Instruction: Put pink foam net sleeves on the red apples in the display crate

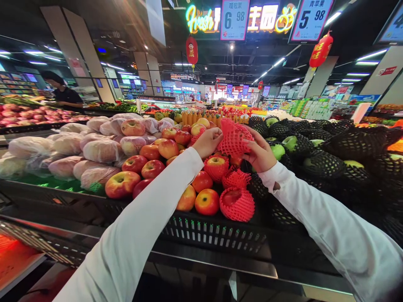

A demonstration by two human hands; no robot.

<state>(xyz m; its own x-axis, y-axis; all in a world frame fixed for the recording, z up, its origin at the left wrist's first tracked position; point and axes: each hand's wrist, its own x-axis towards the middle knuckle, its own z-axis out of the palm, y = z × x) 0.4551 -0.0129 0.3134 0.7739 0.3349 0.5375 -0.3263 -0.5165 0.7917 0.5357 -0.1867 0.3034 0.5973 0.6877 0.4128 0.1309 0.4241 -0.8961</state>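
Note:
A red foam fruit net [231,136] is held up over the apple pile, with a rounded shape inside that looks like an apple. My right hand [260,152] is closed around the net's right side, its thumb and fingers spread over the mesh. My left hand [207,144] pinches the net's left edge with its fingertips. Just below sit apples in red foam nets, one a netted apple [216,167] with its top bare and another netted apple [236,204] at the front. Bare red-yellow apples [207,201] lie beside them, under my left forearm.
Plastic-wrapped apples [102,151] fill the left of the display. Green apples in black nets [291,143] are stacked on the right. A slotted black crate wall [214,233] runs along the front. A person [64,92] stands behind the onions [34,115] at far left.

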